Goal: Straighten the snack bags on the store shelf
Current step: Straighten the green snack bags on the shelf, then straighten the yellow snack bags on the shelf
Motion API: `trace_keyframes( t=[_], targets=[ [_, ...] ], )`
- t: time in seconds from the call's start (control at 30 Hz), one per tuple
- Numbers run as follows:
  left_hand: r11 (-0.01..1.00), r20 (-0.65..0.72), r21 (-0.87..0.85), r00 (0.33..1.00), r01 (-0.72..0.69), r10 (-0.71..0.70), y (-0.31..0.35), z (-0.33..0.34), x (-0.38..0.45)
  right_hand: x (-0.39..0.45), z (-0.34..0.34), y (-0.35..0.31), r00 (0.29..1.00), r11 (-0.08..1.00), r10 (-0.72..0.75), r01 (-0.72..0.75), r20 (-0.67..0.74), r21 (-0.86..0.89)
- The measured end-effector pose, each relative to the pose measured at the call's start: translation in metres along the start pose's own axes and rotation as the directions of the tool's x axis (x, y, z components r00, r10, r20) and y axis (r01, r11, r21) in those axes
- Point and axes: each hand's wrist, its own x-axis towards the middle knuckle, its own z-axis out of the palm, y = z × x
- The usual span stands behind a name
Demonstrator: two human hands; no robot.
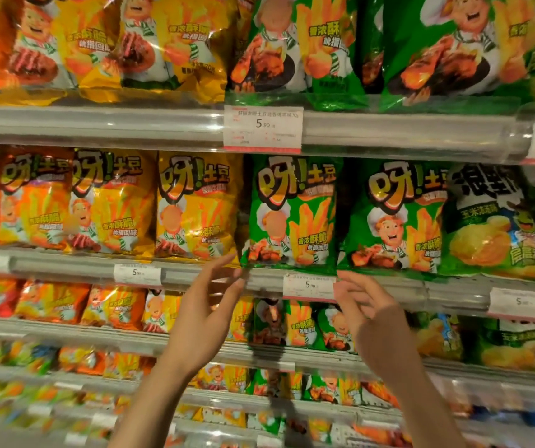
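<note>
Both hands are up in front of the middle shelf (259, 279), one on each side of a green snack bag (292, 215). That bag stands upright at the shelf's front edge, between a yellow bag (195, 208) on its left and a second green bag (395, 218) on its right, and its bottom seam sits just above the shelf rail. The left hand (208, 305) is spread, palm turned inward, fingers straight and reaching up; its fingertips (234, 258) lie right at the bag's lower left corner, though whether they actually touch the foil is hard to tell through the blur. The right hand (361, 302) shows its back to the camera, fingers loosely bent and apart, holding nothing, just below the bag's lower right corner and overlapping the edge of a white price tag (308, 286) clipped to the rail. Further right stands a green and blue bag (492, 221) of another brand. On the shelf above, yellow and green bags of the same kind stand behind a larger price label (263, 129). Lower shelves carry more of the same bags, blurred.
</note>
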Motion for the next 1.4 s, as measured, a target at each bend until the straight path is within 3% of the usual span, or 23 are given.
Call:
trace_keyframes(
  t=[0.2, 0.33, 0.57, 0.67, 0.77, 0.93, 1.1, 1.3, 1.4],
  targets=[
    [0.996, 0.015, -0.087, 0.999, 0.036, -0.035, -0.016, -0.028, 0.002, -0.015, 0.018, -0.003, 0.998, 0.987, -0.036, 0.028, -0.055, -0.156],
    [0.994, 0.056, -0.112, 0.998, -0.008, 0.014, -0.029, -0.067, 0.016, -0.022, 0.049, -0.017, 0.985, 0.990, -0.039, 0.015, -0.168, -0.140],
    [0.989, 0.096, -0.150, 0.995, -0.010, 0.025, -0.052, -0.141, 0.041, -0.023, 0.128, -0.055, 0.972, 0.986, -0.080, 0.046, -0.219, -0.158],
    [0.986, 0.090, -0.161, 0.994, -0.038, 0.053, -0.052, -0.156, 0.050, -0.018, 0.153, -0.075, 0.959, 0.975, -0.167, 0.125, -0.227, -0.186],
    [0.989, 0.044, -0.104, 0.993, -0.103, 0.108, -0.050, -0.160, 0.060, -0.002, 0.169, -0.090, 0.947, 0.944, -0.264, 0.215, -0.184, -0.248],
    [0.965, 0.055, 0.041, 0.965, -0.259, 0.256, -0.050, -0.141, 0.089, 0.041, 0.189, -0.111, 0.961, 0.953, -0.240, 0.206, -0.140, -0.224],
    [0.974, 0.087, 0.076, 0.974, -0.214, 0.207, -0.037, -0.116, 0.114, 0.075, 0.195, -0.127, 0.984, 0.939, -0.171, 0.151, -0.041, -0.309],
    [0.976, 0.027, 0.174, 0.992, -0.128, 0.125, -0.032, -0.095, 0.138, 0.093, 0.194, -0.120, 0.986, 0.950, -0.150, 0.123, -0.074, -0.286],
    [0.968, 0.011, 0.184, 0.985, -0.171, 0.172, -0.034, -0.090, 0.139, 0.093, 0.191, -0.117, 0.979, 0.945, -0.180, 0.146, -0.094, -0.292]
  ],
)
